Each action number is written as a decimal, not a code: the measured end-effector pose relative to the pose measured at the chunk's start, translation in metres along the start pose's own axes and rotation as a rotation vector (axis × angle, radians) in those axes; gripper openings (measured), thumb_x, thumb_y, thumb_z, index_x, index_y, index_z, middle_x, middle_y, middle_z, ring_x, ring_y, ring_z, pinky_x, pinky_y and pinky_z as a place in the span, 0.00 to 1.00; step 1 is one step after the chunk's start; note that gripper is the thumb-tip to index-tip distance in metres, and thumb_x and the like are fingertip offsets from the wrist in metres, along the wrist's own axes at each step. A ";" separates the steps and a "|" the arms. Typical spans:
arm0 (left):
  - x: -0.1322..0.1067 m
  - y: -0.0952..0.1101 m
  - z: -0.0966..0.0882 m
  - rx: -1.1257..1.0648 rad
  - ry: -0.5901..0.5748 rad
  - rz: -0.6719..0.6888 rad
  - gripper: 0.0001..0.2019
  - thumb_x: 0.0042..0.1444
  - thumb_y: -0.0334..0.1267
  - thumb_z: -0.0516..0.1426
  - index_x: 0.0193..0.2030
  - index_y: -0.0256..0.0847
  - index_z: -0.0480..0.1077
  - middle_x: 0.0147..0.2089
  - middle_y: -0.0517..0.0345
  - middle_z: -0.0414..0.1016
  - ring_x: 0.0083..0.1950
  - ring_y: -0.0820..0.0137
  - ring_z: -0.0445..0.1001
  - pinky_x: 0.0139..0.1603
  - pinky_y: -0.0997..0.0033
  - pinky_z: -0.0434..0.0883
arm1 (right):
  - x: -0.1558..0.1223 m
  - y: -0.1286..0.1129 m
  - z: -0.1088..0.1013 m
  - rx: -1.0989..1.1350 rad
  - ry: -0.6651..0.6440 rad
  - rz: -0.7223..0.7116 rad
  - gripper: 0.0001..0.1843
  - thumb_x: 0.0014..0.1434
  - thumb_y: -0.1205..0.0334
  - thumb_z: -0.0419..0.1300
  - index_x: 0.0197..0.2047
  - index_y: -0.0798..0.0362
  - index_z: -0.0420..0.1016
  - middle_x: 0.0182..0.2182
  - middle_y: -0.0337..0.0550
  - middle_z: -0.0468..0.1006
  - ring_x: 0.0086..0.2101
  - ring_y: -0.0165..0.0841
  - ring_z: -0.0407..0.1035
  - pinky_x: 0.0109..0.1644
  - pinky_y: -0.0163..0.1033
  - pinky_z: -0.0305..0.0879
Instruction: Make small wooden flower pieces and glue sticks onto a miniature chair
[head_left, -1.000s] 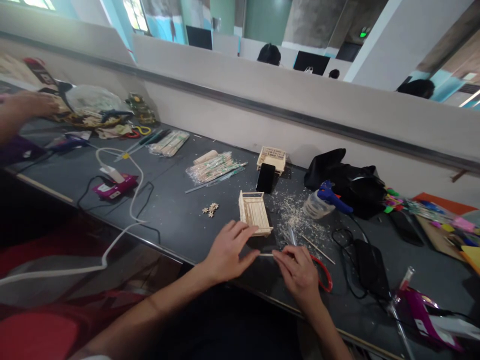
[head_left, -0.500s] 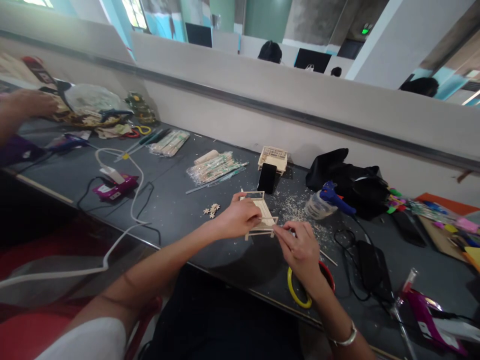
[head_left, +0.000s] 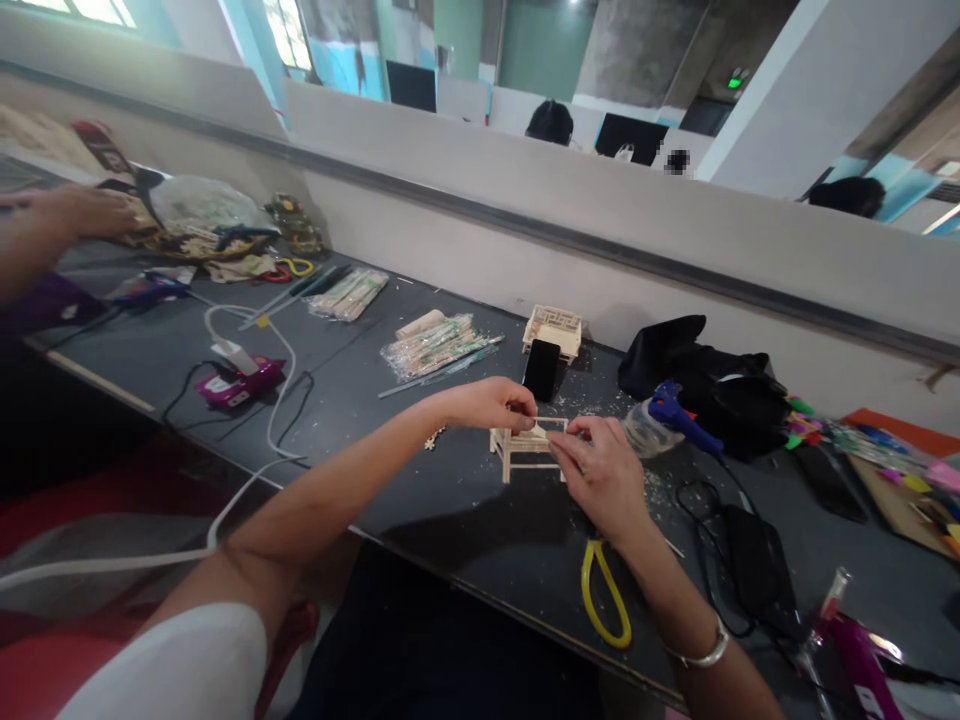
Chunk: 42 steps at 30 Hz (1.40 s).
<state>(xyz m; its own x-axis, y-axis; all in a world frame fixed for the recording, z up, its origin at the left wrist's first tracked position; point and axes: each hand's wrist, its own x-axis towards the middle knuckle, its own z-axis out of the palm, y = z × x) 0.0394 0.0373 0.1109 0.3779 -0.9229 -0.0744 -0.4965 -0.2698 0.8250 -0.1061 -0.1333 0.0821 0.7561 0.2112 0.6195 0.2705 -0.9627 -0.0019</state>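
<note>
A small furniture model made of wooden sticks (head_left: pixel 529 462) stands on the dark desk, with legs and a top rail. My left hand (head_left: pixel 499 403) reaches over it from behind, fingers pinched together at its upper part. At the model's right end my right hand (head_left: pixel 606 468) is closed, thumb and fingertips pinching its corner by the rail. Both hands' fingertips partly hide the model; any tiny piece between them cannot be made out. Yellow-handled scissors (head_left: pixel 606 600) lie below my right hand. Small flower-shaped wooden pieces (head_left: pixel 433 438) lie beneath my left forearm, partly covered.
Behind the model are a phone (head_left: pixel 541 370) and a second wooden model (head_left: pixel 553 328). Bagged sticks (head_left: pixel 439 345) lie left of them. A blue glue gun (head_left: pixel 686 418) rests on a plastic tub at right. Another person's hand (head_left: pixel 82 212) is at far left.
The model has been turned and tipped so its front rail and legs face me. My left hand has moved behind it; my right stays at its right end. The view has shifted slightly.
</note>
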 end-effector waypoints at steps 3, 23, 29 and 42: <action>0.002 -0.004 -0.002 0.005 -0.002 0.027 0.09 0.53 0.39 0.57 0.37 0.38 0.73 0.33 0.59 0.76 0.36 0.71 0.72 0.38 0.71 0.66 | 0.006 0.004 -0.001 0.018 -0.039 0.004 0.10 0.64 0.65 0.58 0.39 0.49 0.82 0.33 0.45 0.73 0.35 0.36 0.63 0.38 0.39 0.61; 0.008 -0.007 -0.002 -0.122 -0.083 -0.011 0.09 0.54 0.41 0.59 0.37 0.37 0.74 0.32 0.59 0.74 0.34 0.71 0.70 0.36 0.72 0.65 | 0.021 0.013 0.002 0.151 -0.173 0.075 0.11 0.61 0.66 0.59 0.38 0.48 0.84 0.28 0.43 0.71 0.33 0.36 0.64 0.37 0.40 0.61; 0.011 -0.012 -0.002 -0.186 -0.087 -0.007 0.08 0.52 0.39 0.61 0.35 0.37 0.74 0.31 0.60 0.74 0.33 0.72 0.70 0.35 0.73 0.64 | 0.020 0.013 0.004 0.178 -0.177 0.093 0.10 0.59 0.67 0.60 0.37 0.50 0.84 0.28 0.44 0.72 0.33 0.37 0.65 0.37 0.40 0.62; 0.012 -0.016 -0.006 -0.290 -0.111 -0.021 0.10 0.47 0.39 0.65 0.35 0.39 0.73 0.30 0.63 0.74 0.34 0.73 0.69 0.38 0.71 0.64 | 0.022 0.018 0.010 0.197 -0.156 0.100 0.10 0.58 0.67 0.61 0.36 0.48 0.85 0.28 0.44 0.73 0.33 0.36 0.68 0.37 0.40 0.65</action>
<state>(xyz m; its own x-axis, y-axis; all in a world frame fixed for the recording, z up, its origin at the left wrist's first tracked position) 0.0562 0.0325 0.1002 0.2905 -0.9465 -0.1405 -0.2401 -0.2143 0.9468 -0.0788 -0.1443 0.0883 0.8634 0.1545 0.4802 0.2888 -0.9319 -0.2195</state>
